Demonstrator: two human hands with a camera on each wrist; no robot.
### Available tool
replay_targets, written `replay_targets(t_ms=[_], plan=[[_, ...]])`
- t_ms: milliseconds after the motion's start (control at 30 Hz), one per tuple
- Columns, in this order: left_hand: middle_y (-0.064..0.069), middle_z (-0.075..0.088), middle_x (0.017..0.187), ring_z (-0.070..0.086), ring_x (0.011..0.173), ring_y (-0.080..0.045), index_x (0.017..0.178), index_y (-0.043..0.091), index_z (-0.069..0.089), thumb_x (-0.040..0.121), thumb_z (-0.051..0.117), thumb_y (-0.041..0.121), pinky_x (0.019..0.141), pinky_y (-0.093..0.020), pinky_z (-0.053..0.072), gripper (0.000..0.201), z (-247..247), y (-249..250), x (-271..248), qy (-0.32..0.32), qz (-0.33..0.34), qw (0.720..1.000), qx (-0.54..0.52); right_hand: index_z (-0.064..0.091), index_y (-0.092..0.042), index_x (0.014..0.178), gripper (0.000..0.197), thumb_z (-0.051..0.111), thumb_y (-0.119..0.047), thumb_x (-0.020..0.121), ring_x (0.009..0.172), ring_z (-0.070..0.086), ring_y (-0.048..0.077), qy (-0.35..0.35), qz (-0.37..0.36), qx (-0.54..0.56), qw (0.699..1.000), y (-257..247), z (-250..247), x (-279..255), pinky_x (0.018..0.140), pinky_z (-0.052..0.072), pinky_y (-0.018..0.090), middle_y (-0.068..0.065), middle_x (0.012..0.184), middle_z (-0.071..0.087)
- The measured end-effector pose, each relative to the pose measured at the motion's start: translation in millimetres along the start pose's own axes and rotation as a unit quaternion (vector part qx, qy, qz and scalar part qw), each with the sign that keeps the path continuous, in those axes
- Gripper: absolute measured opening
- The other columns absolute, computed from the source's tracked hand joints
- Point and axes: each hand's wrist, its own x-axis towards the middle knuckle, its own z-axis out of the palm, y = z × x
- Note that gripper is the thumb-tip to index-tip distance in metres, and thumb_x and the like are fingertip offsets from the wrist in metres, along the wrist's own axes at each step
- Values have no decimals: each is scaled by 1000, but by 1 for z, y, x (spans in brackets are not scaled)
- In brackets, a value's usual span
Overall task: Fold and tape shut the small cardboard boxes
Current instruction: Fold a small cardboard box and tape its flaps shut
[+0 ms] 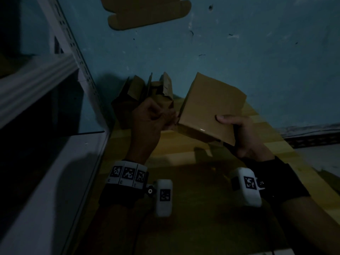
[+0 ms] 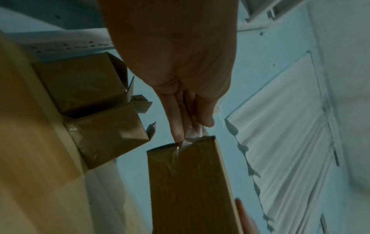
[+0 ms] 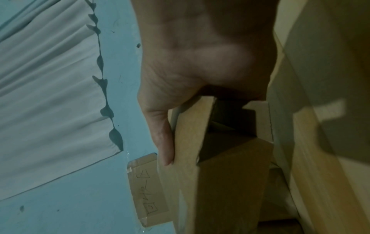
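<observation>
A small brown cardboard box [image 1: 209, 103] is held tilted above the wooden table [image 1: 193, 190]. My right hand [image 1: 237, 131] grips its near right corner, thumb [image 3: 163, 142] flat on the upper face and the other fingers hidden underneath. My left hand [image 1: 170, 119] is at the box's left corner and pinches a strip of clear tape [image 2: 190, 136] that runs onto the box [image 2: 186, 182]. In the right wrist view a dark opening shows on the box's [image 3: 230, 174] underside. The scene is dim.
Two other small boxes [image 2: 84, 83] [image 2: 108, 137], with flaps sticking up and tape on them, sit at the table's far left by the blue wall. A white metal shelf frame [image 1: 60, 74] stands on the left. A flat cardboard piece [image 1: 147, 13] hangs on the wall above.
</observation>
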Motion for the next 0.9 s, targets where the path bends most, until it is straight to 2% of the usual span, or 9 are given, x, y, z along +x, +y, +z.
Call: replay_targets(t_ms=[67, 167, 233, 333, 400, 533, 667, 800, 900], plan=[[-13, 68, 80, 72, 78, -10, 88, -6, 57, 88, 67, -4, 67, -21, 56, 11, 0, 1, -1, 7, -13, 1000, -28, 61, -9, 129, 52, 67, -17, 78, 98, 72, 28, -3, -1, 4, 1000, 0, 0, 0, 75, 60, 40, 6, 107, 74], [-17, 68, 89, 69, 84, -13, 92, -6, 60, 89, 72, 12, 72, -20, 53, 22, 0, -3, 0, 33, -32, 999, -10, 58, -7, 135, 55, 66, -17, 81, 96, 71, 27, 2, 11, 19, 1000, 1, 3, 0, 70, 62, 37, 8, 107, 74], [-7, 69, 97, 67, 88, -8, 102, 5, 63, 91, 69, 25, 72, -19, 52, 24, 1, -6, 1, 15, -85, 996, 2, 57, -5, 137, 55, 66, -17, 84, 94, 72, 27, -2, 21, 29, 999, 2, 4, 0, 66, 61, 35, 9, 107, 73], [-5, 72, 102, 73, 85, -18, 108, 20, 65, 98, 55, 34, 66, -23, 57, 20, 3, -3, -1, -59, -199, 977, -52, 58, -4, 131, 42, 60, -15, 91, 81, 73, 23, -6, 36, 40, 999, -1, 5, 0, 52, 58, 27, 8, 97, 74], [-6, 72, 104, 73, 83, -14, 112, 16, 66, 100, 54, 29, 66, -20, 56, 22, 3, -2, -2, -59, -169, 983, -38, 59, -3, 129, 44, 64, -19, 88, 87, 72, 26, 1, 51, 18, 999, -1, 4, 0, 59, 60, 31, 8, 100, 73], [8, 70, 107, 68, 98, -2, 122, 14, 65, 88, 71, 21, 78, -20, 56, 35, -2, -6, 1, -20, -95, 995, 2, 45, -12, 149, 90, 85, -29, 71, 121, 64, 25, 57, 18, -122, 991, 8, 2, 6, 101, 50, 45, 2, 129, 69], [5, 70, 113, 67, 105, -9, 120, 19, 68, 77, 79, 36, 88, -34, 58, 48, 2, -12, -2, -18, -98, 994, 50, 46, -20, 145, 90, 89, -45, 70, 120, 66, 20, 59, 1, -146, 987, 11, 9, 6, 95, 55, 47, -1, 131, 68], [12, 67, 111, 65, 100, 2, 116, 19, 66, 75, 84, 25, 77, -18, 56, 46, 15, -9, -9, -31, -78, 994, 64, 31, -25, 147, 100, 86, -54, 69, 115, 64, 14, 101, -4, -151, 983, 12, 22, 1, 87, 59, 51, -6, 132, 61], [8, 68, 96, 68, 89, -2, 98, 16, 66, 75, 85, 20, 71, -16, 55, 31, 21, -13, -12, -35, -38, 995, 80, 19, -30, 151, 105, 84, -48, 70, 109, 62, 8, 106, -7, -161, 981, 13, 28, -1, 84, 60, 44, -11, 128, 57]])
